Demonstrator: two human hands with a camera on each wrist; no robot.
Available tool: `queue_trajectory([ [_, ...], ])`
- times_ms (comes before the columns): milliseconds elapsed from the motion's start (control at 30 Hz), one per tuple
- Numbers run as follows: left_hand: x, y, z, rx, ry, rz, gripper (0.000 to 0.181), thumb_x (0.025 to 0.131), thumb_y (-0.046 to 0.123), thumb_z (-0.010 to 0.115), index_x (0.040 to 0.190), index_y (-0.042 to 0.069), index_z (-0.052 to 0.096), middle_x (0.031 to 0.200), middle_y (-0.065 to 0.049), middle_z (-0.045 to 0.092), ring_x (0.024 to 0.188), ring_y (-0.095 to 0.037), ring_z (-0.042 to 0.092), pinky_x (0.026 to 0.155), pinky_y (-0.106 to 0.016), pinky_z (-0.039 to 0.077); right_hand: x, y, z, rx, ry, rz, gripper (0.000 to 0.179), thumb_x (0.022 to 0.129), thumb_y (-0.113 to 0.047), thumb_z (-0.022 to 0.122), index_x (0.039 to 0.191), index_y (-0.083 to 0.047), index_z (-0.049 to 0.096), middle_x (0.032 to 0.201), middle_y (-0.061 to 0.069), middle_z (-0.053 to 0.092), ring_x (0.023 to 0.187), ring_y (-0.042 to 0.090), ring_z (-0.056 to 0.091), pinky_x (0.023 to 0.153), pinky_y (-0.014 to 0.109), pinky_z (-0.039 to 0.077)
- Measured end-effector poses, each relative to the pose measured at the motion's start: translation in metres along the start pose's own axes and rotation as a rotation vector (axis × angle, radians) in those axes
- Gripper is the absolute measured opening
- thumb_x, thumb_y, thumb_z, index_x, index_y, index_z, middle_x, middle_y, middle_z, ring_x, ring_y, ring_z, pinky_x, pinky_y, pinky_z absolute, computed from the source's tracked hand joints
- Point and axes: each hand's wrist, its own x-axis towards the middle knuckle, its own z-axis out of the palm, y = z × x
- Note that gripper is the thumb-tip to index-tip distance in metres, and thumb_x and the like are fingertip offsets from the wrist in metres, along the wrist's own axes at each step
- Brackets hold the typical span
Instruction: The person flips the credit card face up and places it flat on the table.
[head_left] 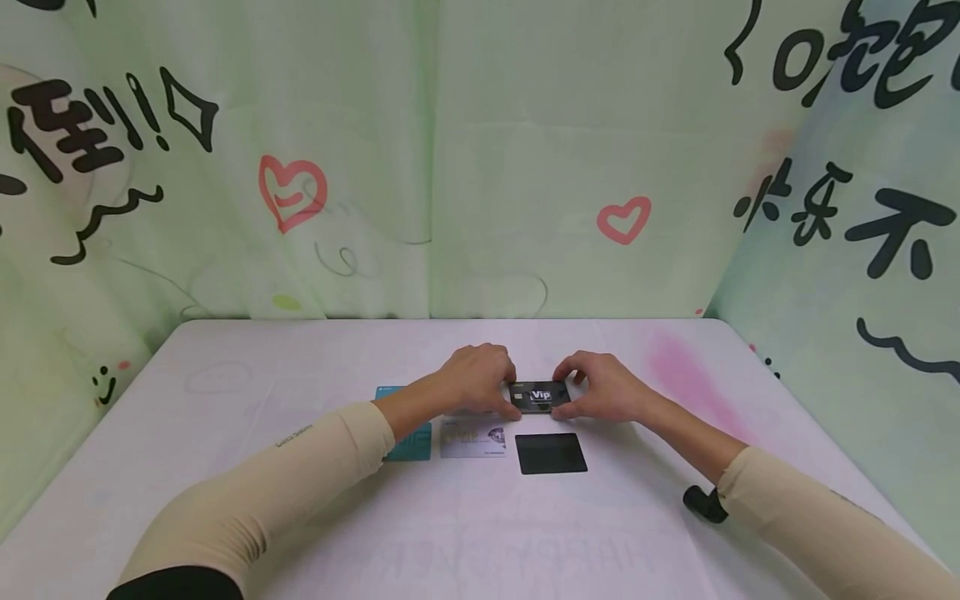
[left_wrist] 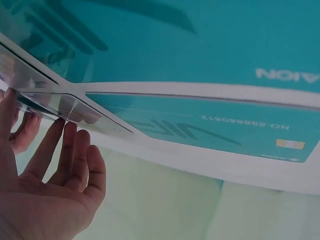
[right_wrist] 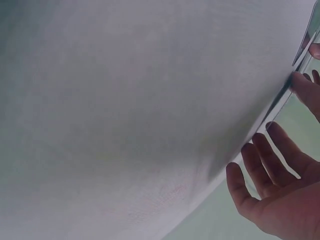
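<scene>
A black card with "Vip" lettering point(head_left: 540, 398) lies flat on or just above the table, between both hands. My left hand point(head_left: 482, 379) pinches its left end, thumb at the near corner and a finger at the far one. The opposite end is pinched the same way by my right hand point(head_left: 603, 387). Directly nearer lies a plain black card point(head_left: 551, 454). To its left is a pale silver card point(head_left: 472, 439), then a teal card point(head_left: 408, 446). Behind that, a second teal card point(left_wrist: 225, 127) is partly hidden by the left forearm in the head view.
A white cloth with a pink patch point(head_left: 686, 375) covers the table point(head_left: 465, 533). Pale green curtains point(head_left: 510, 167) with black writing and red hearts hang behind and at both sides. A black strap point(head_left: 705, 504) shows at the right sleeve.
</scene>
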Motion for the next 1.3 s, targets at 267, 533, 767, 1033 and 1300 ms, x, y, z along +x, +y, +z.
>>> queue_trajectory([
  [267, -0.0005, 0.0020, -0.0018, 0.019, -0.005, -0.009, 0.047, 0.081, 0.050, 0.087, 0.112, 0.015, 0.081, 0.101, 0.003, 0.066, 0.088, -0.013, 0.056, 0.072, -0.030, 0.046, 0.0004, -0.0014, 0.0016, -0.041, 0.000, 0.006, 0.047, 0.073, -0.029, 0.093, 0.111, -0.007, 0.075, 0.113, 0.009, 0.070, 0.099, 0.026, 0.063, 0.084, 0.036, 0.047],
  [533, -0.0014, 0.0024, -0.0024, 0.023, -0.005, -0.004, 0.047, 0.081, 0.049, 0.086, 0.112, 0.015, 0.081, 0.102, 0.002, 0.067, 0.089, -0.013, 0.057, 0.072, -0.030, 0.046, 0.0010, -0.0034, 0.0012, -0.047, -0.013, 0.025, 0.048, 0.074, -0.030, 0.093, 0.113, -0.007, 0.075, 0.114, 0.009, 0.069, 0.101, 0.027, 0.063, 0.084, 0.036, 0.047],
  [767, -0.0014, 0.0021, -0.0016, 0.024, 0.002, -0.004, 0.047, 0.081, 0.049, 0.087, 0.112, 0.015, 0.081, 0.101, 0.002, 0.067, 0.088, -0.013, 0.056, 0.072, -0.030, 0.046, 0.0018, -0.0021, 0.0023, -0.051, -0.016, 0.025, 0.050, 0.075, -0.029, 0.092, 0.116, -0.006, 0.074, 0.116, 0.009, 0.069, 0.103, 0.028, 0.063, 0.087, 0.038, 0.048],
  [1033, -0.0025, 0.0031, -0.0004, 0.034, 0.001, -0.006, 0.048, 0.082, 0.050, 0.085, 0.113, 0.014, 0.080, 0.102, 0.003, 0.068, 0.089, -0.013, 0.057, 0.076, -0.032, 0.048, 0.0016, -0.0019, 0.0026, -0.050, -0.014, 0.023, 0.050, 0.075, -0.028, 0.092, 0.116, -0.005, 0.074, 0.116, 0.010, 0.069, 0.102, 0.028, 0.063, 0.086, 0.038, 0.048],
  [1300, -0.0050, 0.0051, -0.0019, 0.061, -0.001, 0.001, 0.057, 0.084, 0.050, 0.083, 0.128, 0.014, 0.075, 0.116, 0.000, 0.072, 0.101, -0.015, 0.060, 0.087, -0.036, 0.051, 0.0008, -0.0031, 0.0019, -0.052, -0.012, 0.005, 0.051, 0.076, -0.026, 0.092, 0.118, -0.005, 0.073, 0.117, 0.010, 0.069, 0.103, 0.028, 0.064, 0.088, 0.040, 0.050],
])
